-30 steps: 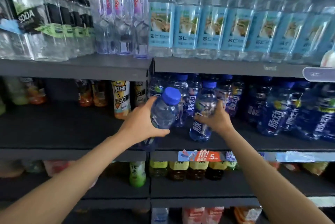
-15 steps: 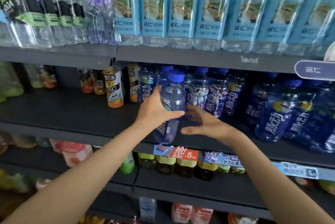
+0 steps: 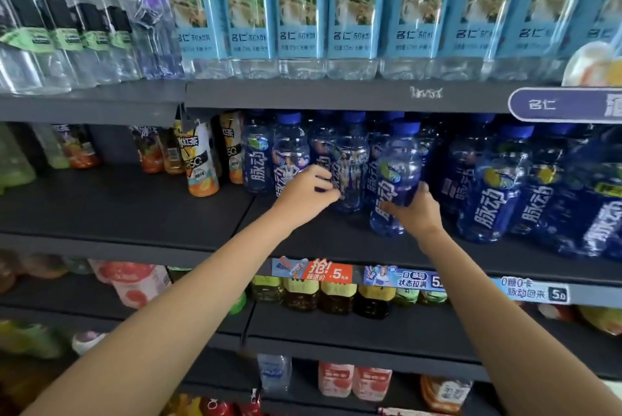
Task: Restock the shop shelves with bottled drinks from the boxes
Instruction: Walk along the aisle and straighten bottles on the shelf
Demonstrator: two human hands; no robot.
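Head view: right hand (image 3: 415, 212) has its fingers clamped on a blue bottle (image 3: 395, 176) standing on the middle shelf (image 3: 141, 213), among its row. Left hand (image 3: 304, 195), fingers curled, holds nothing visible. Step: seating stock. Next, release and fetch another from the boxes, which are out of sight.

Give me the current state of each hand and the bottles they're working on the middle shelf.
left hand: fingers curled, at the clear blue bottle's lower side, contact unclear.
right hand: grips the dark blue bottle low on its body.
dark blue bottle: capped, tilted slightly, base on the shelf.
clear blue bottle: capped, upright, standing on the shelf.
middle shelf: left part bare at the front, right part stocked with blue bottles.
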